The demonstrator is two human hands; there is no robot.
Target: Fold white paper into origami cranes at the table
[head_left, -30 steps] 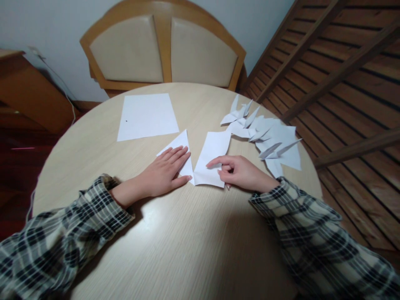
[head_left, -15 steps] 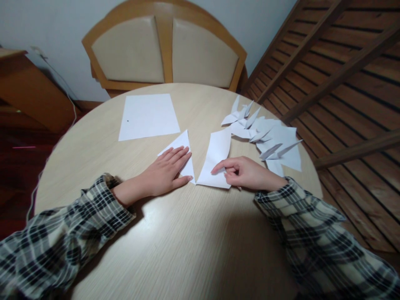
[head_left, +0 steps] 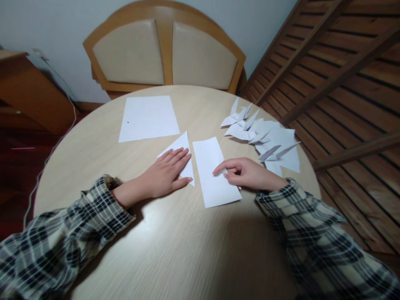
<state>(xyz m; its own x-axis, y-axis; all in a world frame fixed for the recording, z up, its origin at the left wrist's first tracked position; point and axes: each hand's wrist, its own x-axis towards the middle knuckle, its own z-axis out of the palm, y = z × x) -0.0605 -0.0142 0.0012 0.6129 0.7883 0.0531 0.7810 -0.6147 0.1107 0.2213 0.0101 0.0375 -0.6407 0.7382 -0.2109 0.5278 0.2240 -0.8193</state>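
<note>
My left hand [head_left: 164, 174] lies flat with its fingers stretched out on a white folded paper triangle [head_left: 182, 146] on the round wooden table [head_left: 175, 246]. Just right of the triangle a white paper strip [head_left: 211, 166] lies flat, apart from it. My right hand [head_left: 245, 173] rests on the strip's right edge; its forefinger points onto the paper and the other fingers are curled under. Both arms wear plaid sleeves.
A full white sheet [head_left: 148, 117] lies at the far left of the table. A pile of folded white paper cranes and scraps [head_left: 265, 139] lies at the right edge. A padded wooden chair [head_left: 165, 52] stands behind the table. Wooden slats [head_left: 343, 75] run along the right.
The strip, which was lifted and joined to the triangle at its lower corner, has come away and now lies flat beside it. My right hand shifted slightly right. The left hand stayed still.
</note>
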